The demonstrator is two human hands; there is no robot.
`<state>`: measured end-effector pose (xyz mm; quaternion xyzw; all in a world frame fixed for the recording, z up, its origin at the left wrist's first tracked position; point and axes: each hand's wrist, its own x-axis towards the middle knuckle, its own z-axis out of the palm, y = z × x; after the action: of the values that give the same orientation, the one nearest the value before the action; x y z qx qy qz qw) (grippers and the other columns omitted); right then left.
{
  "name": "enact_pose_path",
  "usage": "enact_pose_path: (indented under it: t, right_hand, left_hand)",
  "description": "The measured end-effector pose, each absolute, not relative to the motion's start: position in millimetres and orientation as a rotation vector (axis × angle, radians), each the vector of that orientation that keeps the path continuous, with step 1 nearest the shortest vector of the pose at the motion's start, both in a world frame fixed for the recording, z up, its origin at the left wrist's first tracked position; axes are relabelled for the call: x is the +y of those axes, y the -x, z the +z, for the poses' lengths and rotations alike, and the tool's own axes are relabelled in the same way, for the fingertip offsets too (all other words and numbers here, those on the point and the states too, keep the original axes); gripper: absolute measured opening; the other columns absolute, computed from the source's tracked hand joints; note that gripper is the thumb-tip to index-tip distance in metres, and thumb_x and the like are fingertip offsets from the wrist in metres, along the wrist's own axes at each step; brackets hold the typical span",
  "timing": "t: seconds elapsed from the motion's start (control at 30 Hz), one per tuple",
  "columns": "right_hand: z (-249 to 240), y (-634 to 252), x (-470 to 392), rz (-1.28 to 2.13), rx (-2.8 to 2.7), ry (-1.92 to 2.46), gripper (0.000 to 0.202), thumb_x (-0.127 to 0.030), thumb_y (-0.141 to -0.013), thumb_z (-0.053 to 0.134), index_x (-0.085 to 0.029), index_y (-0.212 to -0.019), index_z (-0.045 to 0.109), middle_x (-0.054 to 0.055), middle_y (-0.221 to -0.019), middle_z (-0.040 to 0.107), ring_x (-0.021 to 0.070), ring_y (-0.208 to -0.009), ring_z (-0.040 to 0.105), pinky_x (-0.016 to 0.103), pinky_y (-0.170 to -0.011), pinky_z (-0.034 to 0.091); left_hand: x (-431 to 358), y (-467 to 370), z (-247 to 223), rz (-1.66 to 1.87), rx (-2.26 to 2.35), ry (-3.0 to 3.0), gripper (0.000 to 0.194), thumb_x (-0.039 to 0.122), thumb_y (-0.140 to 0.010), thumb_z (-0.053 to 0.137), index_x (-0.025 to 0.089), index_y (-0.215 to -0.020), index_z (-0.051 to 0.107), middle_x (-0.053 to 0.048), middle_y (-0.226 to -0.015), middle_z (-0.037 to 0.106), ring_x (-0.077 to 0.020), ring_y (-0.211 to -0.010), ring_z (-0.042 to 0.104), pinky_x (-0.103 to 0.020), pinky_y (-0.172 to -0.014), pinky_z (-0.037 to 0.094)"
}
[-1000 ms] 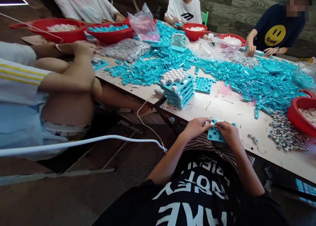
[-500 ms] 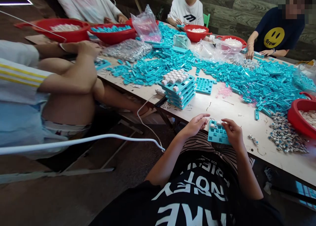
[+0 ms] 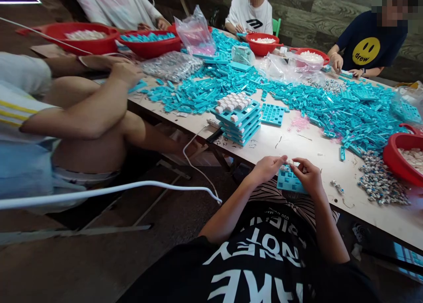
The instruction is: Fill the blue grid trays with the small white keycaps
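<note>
At the table's front edge, over my lap, lies a light-blue plate [image 3: 290, 184] with rows of square openings. A small white block [image 3: 290, 162] shows at its far edge, between the fingertips of both hands. My left hand [image 3: 268, 168] comes in from the left, thumb and forefinger closed at that block; whether it grips anything is hidden. My right hand [image 3: 308, 175] is closed in a pinch on the white block and covers the plate's right side. Left of the hands stands a stack of blue plates [image 3: 240, 124], with white blocks [image 3: 233, 102] on top.
Loose blue parts [image 3: 357, 109] are heaped across the table [image 3: 291, 140]. Small metallic parts [image 3: 380, 179] lie at right beside a red basket [image 3: 403, 155]. Another plate [image 3: 272, 114] lies behind the stack. A white cable [image 3: 132, 186] crosses at left. Several co-workers sit around.
My left hand has moved right, its pointing forefinger now drawn in to the white block. My right fingertips have shifted slightly left. A co-worker's arm at left has moved.
</note>
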<state>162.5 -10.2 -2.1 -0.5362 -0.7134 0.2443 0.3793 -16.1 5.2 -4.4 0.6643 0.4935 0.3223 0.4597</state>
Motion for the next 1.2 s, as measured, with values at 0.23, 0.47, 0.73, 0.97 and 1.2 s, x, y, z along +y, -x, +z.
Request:
enact_pose_path:
  t: [0.23, 0.47, 0.73, 0.97, 1.2]
  right_hand:
    - [12.4, -164.2, -9.5, 0.441, -2.216, 1.544, 0.025, -0.037, -0.082, 0.051, -0.023, -0.097, 0.065, 0.001, -0.071, 0.063, 0.0127, -0.059, 0.056, 0.023, -0.057, 0.039]
    - [16.2, -161.4, -8.2, 0.410, -2.282, 1.626, 0.021, -0.028, -0.079, 0.055, -0.024, -0.097, 0.064, 0.001, -0.076, 0.067, 0.0150, -0.067, 0.061, 0.024, -0.060, 0.040]
    - [16.4, -165.3, -4.7, 0.397, -2.393, 1.530, 0.018, -0.029, -0.082, 0.054, -0.026, -0.094, 0.067, 0.001, -0.078, 0.069, 0.0137, -0.063, 0.059, 0.023, -0.057, 0.037]
    - [9.0, -165.8, 0.3, 0.235, -2.631, 1.489, 0.019, -0.028, -0.088, 0.048, -0.021, -0.086, 0.065, 0.005, -0.076, 0.068, 0.0160, -0.065, 0.060, 0.023, -0.057, 0.034]
    - [-5.5, -169.9, -5.7, 0.227, -2.573, 1.472, 0.019, -0.024, -0.090, 0.045, -0.017, -0.088, 0.062, 0.007, -0.080, 0.068, 0.0168, -0.069, 0.060, 0.023, -0.060, 0.035]
  left_hand:
    - [20.7, 27.2, -10.6, 0.663, 1.313, -1.680, 0.051, 0.058, -0.074, 0.053, 0.017, -0.100, 0.066, -0.001, -0.066, 0.060, -0.0143, -0.061, 0.051, -0.024, -0.056, 0.037]
    - [34.7, 21.7, -14.7, 0.508, 1.186, -1.656, 0.057, 0.060, -0.065, 0.061, 0.017, -0.102, 0.066, 0.001, -0.062, 0.056, -0.0128, -0.057, 0.050, -0.023, -0.052, 0.033]
    - [44.7, 21.2, -16.9, 0.485, 1.066, -1.554, 0.049, 0.046, -0.062, 0.070, 0.014, -0.099, 0.065, -0.005, -0.086, 0.067, -0.0179, -0.081, 0.059, -0.025, -0.069, 0.043]
    - [40.9, 18.8, -11.5, 0.443, 1.114, -1.593, 0.045, 0.043, -0.063, 0.068, 0.014, -0.097, 0.061, -0.001, -0.072, 0.063, -0.0155, -0.069, 0.057, -0.023, -0.061, 0.040]
    - [37.8, 14.7, -12.5, 0.429, 1.202, -1.661, 0.044, 0.043, -0.065, 0.067, 0.013, -0.097, 0.058, -0.007, -0.093, 0.064, -0.0192, -0.087, 0.058, -0.026, -0.073, 0.042]
